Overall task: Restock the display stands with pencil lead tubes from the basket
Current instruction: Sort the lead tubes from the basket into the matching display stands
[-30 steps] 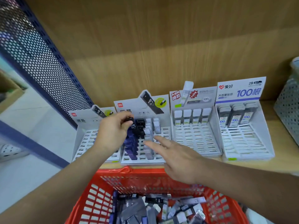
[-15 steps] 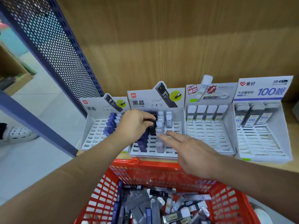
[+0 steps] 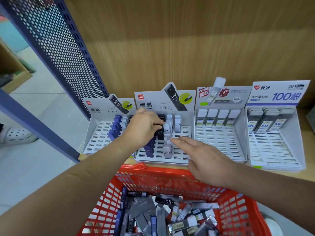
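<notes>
Several white slotted display stands line the wooden shelf. My left hand (image 3: pixel 144 128) pinches a black lead tube (image 3: pixel 160 132) standing in the second stand (image 3: pixel 180 157), between a blue row (image 3: pixel 150 147) and clear tubes (image 3: pixel 167 151). Just right of those tubes, my right hand (image 3: pixel 201 160) hovers over the stand's front with straight fingers and holds nothing. Below, the red basket (image 3: pixel 238 206) holds a pile of loose lead tubes (image 3: pixel 163 213). The leftmost stand (image 3: pixel 97 135) has a row of blue tubes (image 3: pixel 115 126).
Two more stands on the right, one with white-capped tubes (image 3: pixel 216 118) and one with dark 100-count tubes (image 3: pixel 265 121), have mostly bare slots. A blue perforated shelf panel (image 3: pixel 56 48) rises at left. A white shoe (image 3: pixel 17 136) shows on the floor beyond it.
The view shifted, so the stands sit further right in frame. My left hand has come down with the black tube into the second stand's black row. My right hand stays hovering beside it.
</notes>
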`<act>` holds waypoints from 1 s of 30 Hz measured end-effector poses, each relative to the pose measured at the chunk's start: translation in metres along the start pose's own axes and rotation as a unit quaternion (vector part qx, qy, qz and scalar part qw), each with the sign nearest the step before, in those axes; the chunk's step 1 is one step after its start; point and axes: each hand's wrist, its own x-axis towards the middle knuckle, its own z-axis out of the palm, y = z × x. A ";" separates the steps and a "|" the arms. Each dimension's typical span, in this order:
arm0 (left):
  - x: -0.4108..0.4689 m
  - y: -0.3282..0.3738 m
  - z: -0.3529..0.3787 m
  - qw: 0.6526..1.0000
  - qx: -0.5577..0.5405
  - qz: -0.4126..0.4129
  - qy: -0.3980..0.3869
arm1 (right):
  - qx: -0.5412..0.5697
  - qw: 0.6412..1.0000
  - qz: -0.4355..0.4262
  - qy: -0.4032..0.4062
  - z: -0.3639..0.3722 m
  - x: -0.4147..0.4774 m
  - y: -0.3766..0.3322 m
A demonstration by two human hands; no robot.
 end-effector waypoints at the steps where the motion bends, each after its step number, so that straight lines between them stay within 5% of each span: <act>1: 0.001 -0.002 0.002 1.000 0.011 0.004 0.000 | 0.003 1.000 0.001 0.000 0.000 0.000 0.000; 9: 0.008 0.011 0.004 0.999 0.017 -0.032 0.006 | 0.019 0.999 0.023 0.012 -0.003 -0.009 0.002; 13: -0.012 0.021 -0.011 0.992 -0.057 -0.079 0.082 | -0.021 0.999 0.038 0.011 -0.017 -0.013 -0.003; 19: -0.086 0.033 -0.021 0.950 -0.213 -0.192 0.121 | -0.025 0.991 0.068 -0.110 -0.021 -0.023 -0.025; 22: -0.121 0.026 0.001 0.944 -0.235 -0.222 0.068 | -0.008 0.987 0.088 -0.138 0.007 -0.030 -0.031; 30: -0.210 -0.007 0.105 0.946 -0.060 -0.221 -0.229 | 0.066 0.960 0.188 -0.195 0.146 -0.058 -0.013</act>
